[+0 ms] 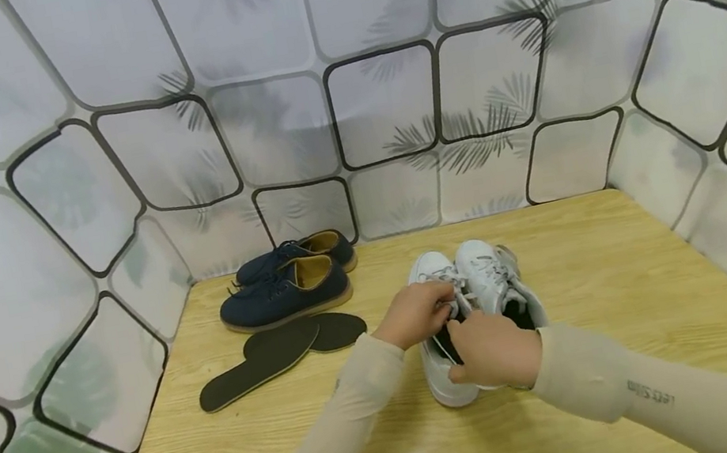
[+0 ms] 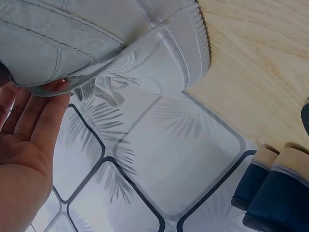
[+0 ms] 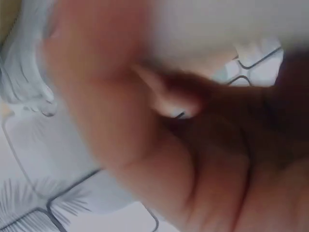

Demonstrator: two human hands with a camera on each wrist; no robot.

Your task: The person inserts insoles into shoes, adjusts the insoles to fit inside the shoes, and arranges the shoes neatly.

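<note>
A pair of white lace-up sneakers stands side by side on the table, toes away from me. My left hand (image 1: pixel 417 313) grips the left sneaker (image 1: pixel 452 392) near its tongue and laces. In the left wrist view, the fingertips of my left hand (image 2: pixel 34 125) go behind the edge of the upper. At the right side of that sneaker's opening my right hand (image 1: pixel 495 349) holds on with curled fingers; its exact grip is hidden. Black shows inside the opening between the hands. Against my right hand stands the right sneaker (image 1: pixel 482 271). My right hand (image 3: pixel 145 135) is blurred in its wrist view.
Navy lace-up shoes (image 1: pixel 284 296) with tan lining stand at the back left. Before them lie two overlapping black insoles (image 1: pixel 258 372). Patterned fabric (image 1: pixel 387 110) rises behind the wooden table (image 1: pixel 632 278) and along both sides.
</note>
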